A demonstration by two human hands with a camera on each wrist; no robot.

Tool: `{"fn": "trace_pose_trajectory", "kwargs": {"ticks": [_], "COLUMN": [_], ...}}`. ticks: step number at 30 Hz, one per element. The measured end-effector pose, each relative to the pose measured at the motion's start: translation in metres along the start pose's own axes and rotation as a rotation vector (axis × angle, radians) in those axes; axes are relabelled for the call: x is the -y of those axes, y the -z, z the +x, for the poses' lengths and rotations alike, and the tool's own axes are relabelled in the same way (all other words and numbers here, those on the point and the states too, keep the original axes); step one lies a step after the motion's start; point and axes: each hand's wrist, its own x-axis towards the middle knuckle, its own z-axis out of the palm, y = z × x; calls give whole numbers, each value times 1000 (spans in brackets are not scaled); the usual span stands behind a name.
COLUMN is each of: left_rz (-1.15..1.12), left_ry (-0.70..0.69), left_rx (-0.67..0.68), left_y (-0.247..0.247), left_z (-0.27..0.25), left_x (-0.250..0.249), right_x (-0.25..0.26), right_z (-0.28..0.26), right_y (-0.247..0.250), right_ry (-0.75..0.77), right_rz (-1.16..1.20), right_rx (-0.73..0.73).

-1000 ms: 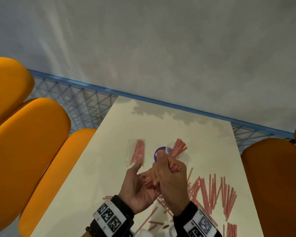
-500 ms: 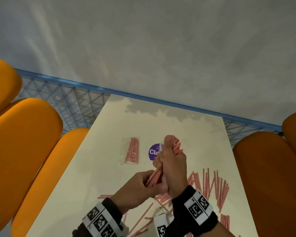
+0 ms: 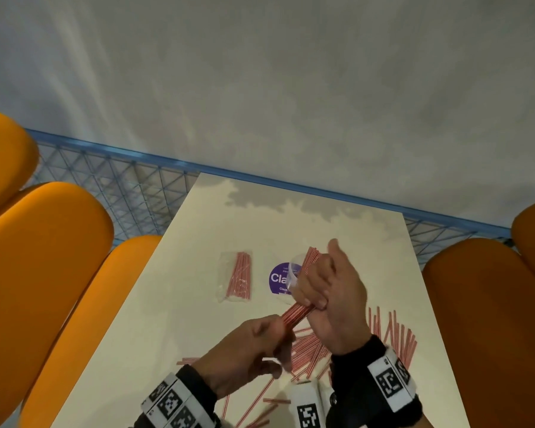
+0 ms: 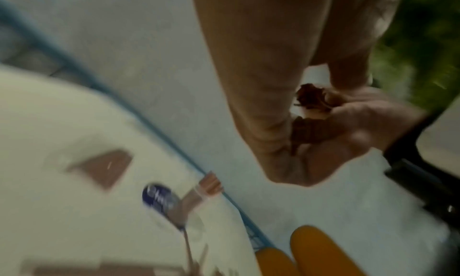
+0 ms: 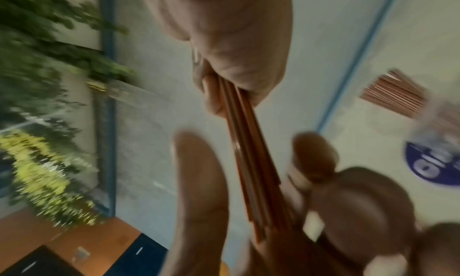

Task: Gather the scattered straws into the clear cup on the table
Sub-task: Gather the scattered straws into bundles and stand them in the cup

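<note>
A bundle of red-and-white striped straws (image 3: pixel 297 313) is held above the table by both hands. My left hand (image 3: pixel 275 332) pinches its near end, and the right hand (image 3: pixel 318 285) has its fingers curled round the middle with the thumb pointing up. In the right wrist view the bundle (image 5: pixel 248 162) runs from my palm up into the left hand (image 5: pixel 224 44). The clear cup (image 3: pixel 294 279) stands just beyond the right hand, half hidden by it, with several straws (image 3: pixel 311 257) sticking out. Loose straws (image 3: pixel 393 335) lie scattered on the table at the right and near me.
A clear bag of straws (image 3: pixel 237 278) lies left of a round purple sticker (image 3: pixel 277 278) on the cream table (image 3: pixel 198 304). Orange seats (image 3: pixel 44 273) flank the table on both sides. A blue mesh rail (image 3: pixel 121 186) runs past the far edge.
My left hand went from an open palm under the bundle to pinching its near end. The right hand now holds the bundle slanted towards the cup, thumb raised.
</note>
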Motion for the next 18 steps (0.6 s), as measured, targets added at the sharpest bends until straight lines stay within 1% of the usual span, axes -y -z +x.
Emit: {"fn": "trace_pose_trajectory", "kwargs": {"ticks": [2,3,4,5,7,11,14,15,16,17,18], "left_rz": [-423,-577,-672,-734,-801,-760,-754,-720,-643,-504,-297], "left_ry": [35,35,31,25,27,47,48,54,66,86,97], "left_rx": [-75,-68,-59,-44,-29,-80,-94,-95,-99,-105,-101], "left_y": [2,0,-2,-5,-5,-2,-9,-9,-9,-6,-3], "left_z": [3,5,8,9,14,21,24,25,26,27,28], "left_x": [1,0,-1,-3,-3,-3,-2,0,0,0,-2], "right_x": [6,3,-5,-15,-30,-34,-41,-42,-42,-40,-38], "right_z": [-10,-16,-20,-23,-23,-12,-6,-3,0,3,7], "right_y": [-9,-14,-17,-19,-18,-9,-4,-2,2,8,15], "right_ry": [149,199,222,214,164,185,138,116,99,86,72], "right_rz": [-71,-142,-217,-278,-328,-261,-275,-283,-275,-254,-229], "right_rx": [32,44,50,57,76,35,-14,-29,-49,-77,-104]}}
